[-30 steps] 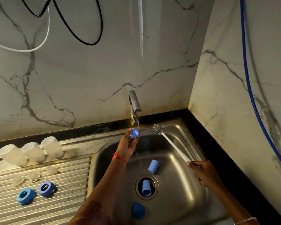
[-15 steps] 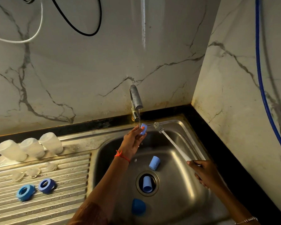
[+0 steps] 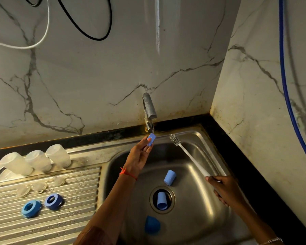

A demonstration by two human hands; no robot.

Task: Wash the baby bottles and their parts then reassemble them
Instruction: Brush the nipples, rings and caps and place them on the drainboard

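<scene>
My left hand (image 3: 139, 156) pinches a small blue bottle cap (image 3: 151, 139) under the thin stream from the tap (image 3: 149, 110). My right hand (image 3: 225, 189) grips the white handle of a bottle brush (image 3: 187, 154), bristle head up near the tap. In the sink (image 3: 193, 214) lie a blue cap (image 3: 169, 177), another in the drain (image 3: 161, 200), and a darker blue piece (image 3: 152, 225). On the drainboard (image 3: 42, 225) stand three upturned clear bottles (image 3: 37, 160), three clear nipples (image 3: 40, 186) and two blue collar rings (image 3: 42, 205).
Marble walls close in behind and on the right, with a black counter strip (image 3: 251, 165) beside the sink. A blue hose (image 3: 286, 85) runs down the right wall; black and white cables (image 3: 81, 23) hang at the top left.
My left hand has turned the blue cap under the water and lifted it slightly to the right, closer to the spout. The brush and my right hand have stayed nearly still.
</scene>
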